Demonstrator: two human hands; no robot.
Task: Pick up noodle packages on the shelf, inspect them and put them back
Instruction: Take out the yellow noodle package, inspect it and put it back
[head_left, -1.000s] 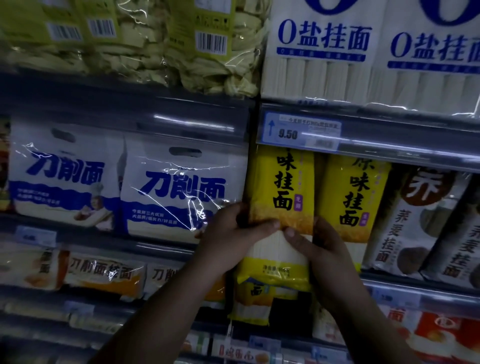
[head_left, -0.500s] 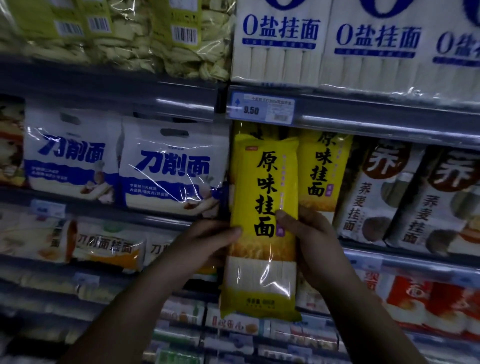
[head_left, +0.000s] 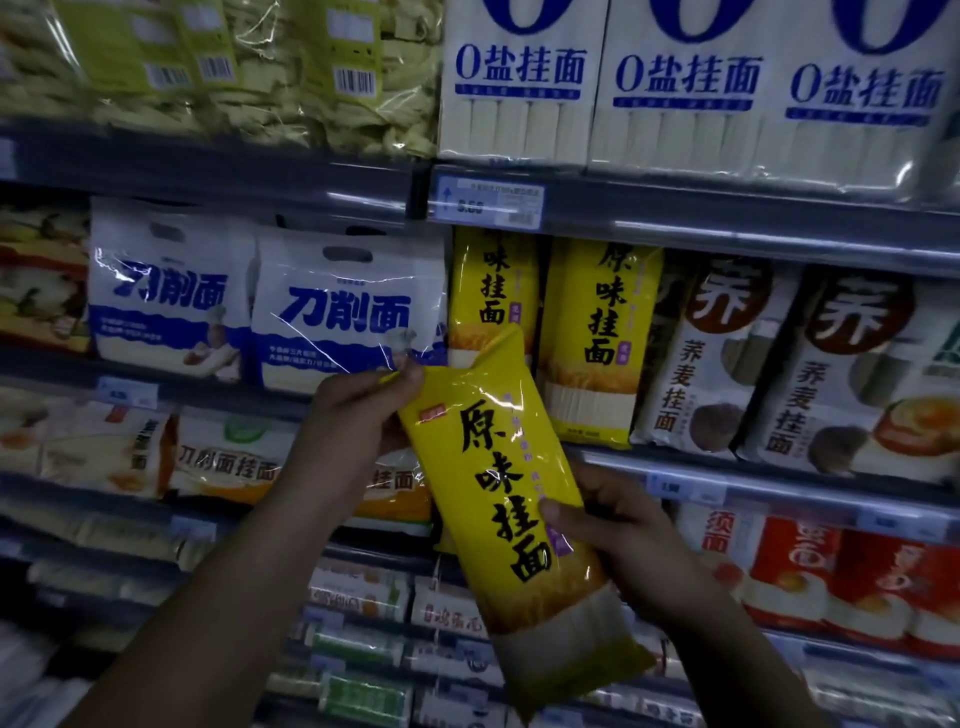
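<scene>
Both hands (head_left: 358, 415) hold yellow noodle package (head_left: 511, 499) — top tilted upper-left.

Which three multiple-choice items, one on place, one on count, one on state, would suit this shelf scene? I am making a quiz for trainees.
1. Where does the left hand hold the yellow plastic noodle pack?
A. its top corner
B. its bottom edge
C. nowhere

2. How many matching yellow packs stand on the shelf behind it?
A. none
B. two
C. five

3. How does the held pack lie?
A. upright on the shelf
B. flat on the floor
C. tilted, off the shelf

Answers:
1 A: the left fingers pinch the top corner, while the right hand has its grip lower, at the side.
2 B: two yellow packs stand side by side.
3 C: its top leans left, in both hands.
</scene>
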